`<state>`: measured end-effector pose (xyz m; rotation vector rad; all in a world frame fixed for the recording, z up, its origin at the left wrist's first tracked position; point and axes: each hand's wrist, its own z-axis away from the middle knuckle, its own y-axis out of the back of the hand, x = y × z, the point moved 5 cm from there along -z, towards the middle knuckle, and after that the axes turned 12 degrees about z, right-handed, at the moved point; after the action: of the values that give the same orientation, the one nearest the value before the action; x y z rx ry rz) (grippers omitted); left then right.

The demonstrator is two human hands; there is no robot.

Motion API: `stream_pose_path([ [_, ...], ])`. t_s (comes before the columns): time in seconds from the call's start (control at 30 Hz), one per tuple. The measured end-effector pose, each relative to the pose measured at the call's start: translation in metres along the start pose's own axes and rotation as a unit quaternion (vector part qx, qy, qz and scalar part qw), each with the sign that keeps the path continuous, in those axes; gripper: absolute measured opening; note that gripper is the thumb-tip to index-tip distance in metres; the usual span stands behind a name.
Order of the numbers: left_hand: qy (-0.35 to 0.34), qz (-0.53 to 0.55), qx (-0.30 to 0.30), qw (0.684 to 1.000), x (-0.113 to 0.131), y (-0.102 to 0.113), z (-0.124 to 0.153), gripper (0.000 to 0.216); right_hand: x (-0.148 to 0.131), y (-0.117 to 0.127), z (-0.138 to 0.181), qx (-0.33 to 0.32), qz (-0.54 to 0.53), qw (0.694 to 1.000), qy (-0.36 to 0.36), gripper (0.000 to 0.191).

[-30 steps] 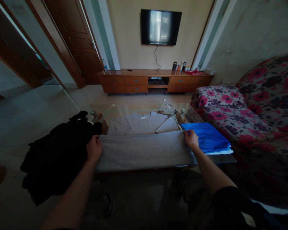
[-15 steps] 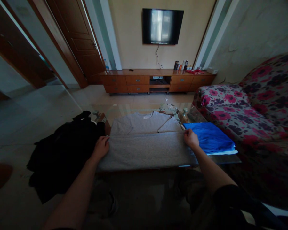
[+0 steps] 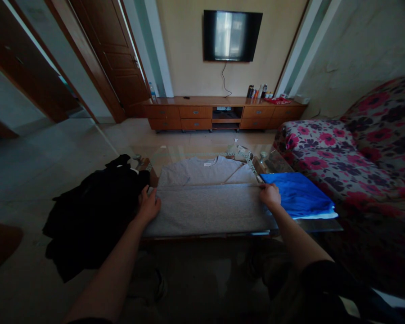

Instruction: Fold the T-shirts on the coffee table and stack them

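Observation:
A grey T-shirt lies on the glass table, its lower part folded up over the chest, the neckline at the far side. At the fold's left end rests my left hand, fingers apart and touching the cloth. My right hand pinches the right end of the folded edge. Just beyond it is a folded blue garment with a white layer beneath. A heap of black clothing lies left of the shirt, close to my left hand.
The glass table has a near edge just below the shirt. A flowered sofa stands to the right. Across the room are a low wooden cabinet with bottles on top and a wall-mounted television.
My left hand has let go of the fold's left end and its fingers have spread. My right hand keeps its pinch. The view has shifted slightly.

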<state>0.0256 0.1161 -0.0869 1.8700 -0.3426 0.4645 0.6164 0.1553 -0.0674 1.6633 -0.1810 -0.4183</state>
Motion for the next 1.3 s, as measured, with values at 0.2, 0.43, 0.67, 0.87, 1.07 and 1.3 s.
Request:
stream_pose_path([
  [0.2,-0.09,-0.003,-0.069,0.994,0.066,-0.016,0.006,0.042,-0.076,-0.002,0.05,0.029,0.051,0.978,0.202,0.043],
  [0.43,-0.122,-0.016,-0.113,0.986,0.108,-0.053,0.022,0.052,-0.139,-0.029,0.089,-0.026,0.031,0.947,0.318,0.057],
  [0.67,-0.119,-0.029,-0.089,0.989,0.131,-0.058,0.03,0.054,-0.167,-0.033,0.109,-0.008,0.024,0.949,0.315,0.068],
  [0.87,-0.123,-0.014,-0.115,0.986,0.175,-0.08,0.064,0.057,-0.208,-0.039,0.171,-0.019,0.005,0.928,0.372,0.062],
  [1.07,-0.098,-0.012,-0.098,0.99,0.173,-0.076,0.084,0.058,-0.2,-0.037,0.186,-0.025,0.003,0.929,0.37,0.063],
  [1.3,-0.087,-0.029,-0.089,0.992,0.139,-0.054,0.091,0.067,-0.159,-0.032,0.174,-0.019,0.013,0.93,0.366,0.066],
])
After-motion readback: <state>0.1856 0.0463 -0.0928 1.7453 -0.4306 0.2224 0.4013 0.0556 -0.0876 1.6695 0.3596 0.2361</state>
